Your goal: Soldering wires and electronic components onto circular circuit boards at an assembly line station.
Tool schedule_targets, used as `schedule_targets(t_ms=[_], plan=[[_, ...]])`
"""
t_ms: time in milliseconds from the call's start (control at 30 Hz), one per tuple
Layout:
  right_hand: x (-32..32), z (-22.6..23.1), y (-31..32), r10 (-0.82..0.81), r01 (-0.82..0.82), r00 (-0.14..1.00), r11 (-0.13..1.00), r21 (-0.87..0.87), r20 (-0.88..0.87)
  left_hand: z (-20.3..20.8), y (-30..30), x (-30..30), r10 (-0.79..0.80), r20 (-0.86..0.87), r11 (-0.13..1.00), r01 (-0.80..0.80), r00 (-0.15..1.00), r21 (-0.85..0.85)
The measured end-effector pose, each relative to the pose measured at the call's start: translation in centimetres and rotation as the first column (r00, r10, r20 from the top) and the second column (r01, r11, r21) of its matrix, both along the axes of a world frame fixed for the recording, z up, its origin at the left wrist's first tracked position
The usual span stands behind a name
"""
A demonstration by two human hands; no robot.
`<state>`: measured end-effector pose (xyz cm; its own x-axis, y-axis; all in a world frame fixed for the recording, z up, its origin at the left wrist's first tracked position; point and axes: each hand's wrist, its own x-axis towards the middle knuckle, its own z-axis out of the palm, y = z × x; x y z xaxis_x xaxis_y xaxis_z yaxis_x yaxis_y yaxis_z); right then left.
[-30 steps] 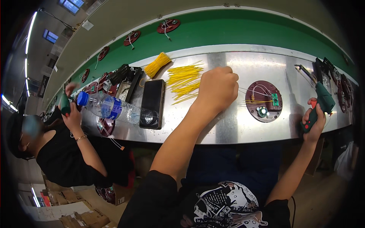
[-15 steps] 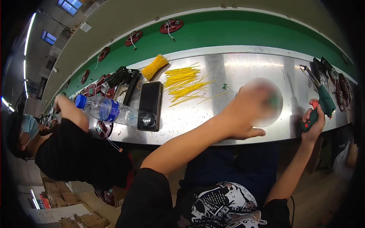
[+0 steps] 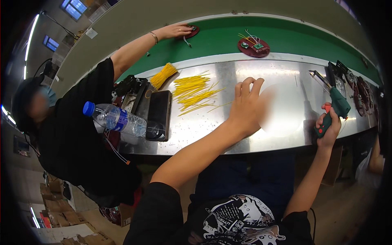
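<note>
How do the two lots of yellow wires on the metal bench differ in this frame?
The bundled yellow wires lie gathered tight, fanned at one end, beside the black tray; the loose yellow wires lie scattered singly, crossing each other. The bundle sits farther from the left hand, the loose ones just beside it. Both are thin, yellow, and rest on the steel bench.

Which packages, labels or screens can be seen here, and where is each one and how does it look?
Water bottle: lying at the metal bench's left end, clear plastic, blue cap, blue label band.
Phone: flat beside the bottle, black rectangle, dark screen.
Cardboard boxes: on the floor, lower left, brown.
</note>
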<state>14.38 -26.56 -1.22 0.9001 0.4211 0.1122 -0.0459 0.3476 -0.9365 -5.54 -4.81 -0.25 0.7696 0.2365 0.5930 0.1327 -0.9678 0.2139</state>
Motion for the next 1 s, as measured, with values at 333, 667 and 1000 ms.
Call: schedule_targets(t_ms=[333, 667, 1000], plan=[[0.04, -0.08, -0.03, -0.014, 0.014, 1.0, 1.0, -0.022, -0.005, -0.51, 0.32, -0.15, -0.047, -0.033, 0.991, 0.042, 0.998, -0.124], [-0.1, -0.07, -0.28, -0.011, 0.012, 0.999, 1.0, -0.017, 0.037, -0.49, 0.38, -0.07, -0.068, -0.068, 0.987, 0.058, 0.995, -0.148], [-0.22, 0.22, 0.07, -0.041, 0.041, 0.999, 0.999, -0.002, 0.014, -0.29, 0.66, 0.01, -0.081, -0.111, 0.992, 0.069, 0.991, -0.104]])
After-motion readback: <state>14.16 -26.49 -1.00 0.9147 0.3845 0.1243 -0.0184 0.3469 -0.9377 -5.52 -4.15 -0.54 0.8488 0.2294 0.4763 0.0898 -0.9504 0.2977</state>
